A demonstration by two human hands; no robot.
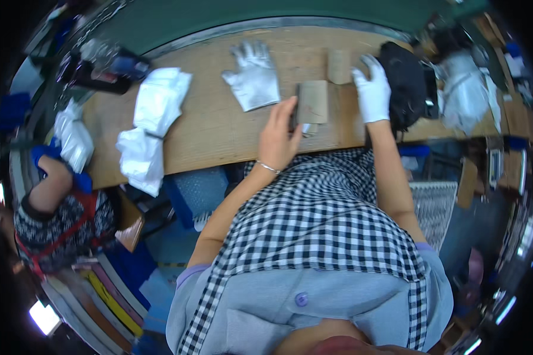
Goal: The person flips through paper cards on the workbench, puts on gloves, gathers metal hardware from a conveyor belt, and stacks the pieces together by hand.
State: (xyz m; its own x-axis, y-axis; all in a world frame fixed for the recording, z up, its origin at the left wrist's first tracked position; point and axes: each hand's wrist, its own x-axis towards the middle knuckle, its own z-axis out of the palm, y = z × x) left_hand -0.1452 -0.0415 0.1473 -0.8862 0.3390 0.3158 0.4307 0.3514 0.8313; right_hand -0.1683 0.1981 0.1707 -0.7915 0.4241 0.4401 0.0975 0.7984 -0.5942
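Note:
My left hand (278,135), bare with a bracelet at the wrist, has its fingers and thumb closed round the edge of a dark flat object (294,113). Most of that object is hidden by the fingers, so its kind is unclear. Against it lies a brown paper packet (314,102), with small pale slips (309,129) under its near end. In a white glove, my right hand (373,94) has thumb and fingers apart and holds nothing visible. It is between a smaller brown piece (339,66) and a black bag (403,83). A loose whitish glove (254,77) rests flat on the table.
White plastic-wrapped bundles (154,127) lie on the wooden table (210,127) at left, near dark bottles (103,74). Clear plastic bags (463,89) crowd the right end. Another person (71,219) sits at the left. A blue crate (198,189) stands below the table edge.

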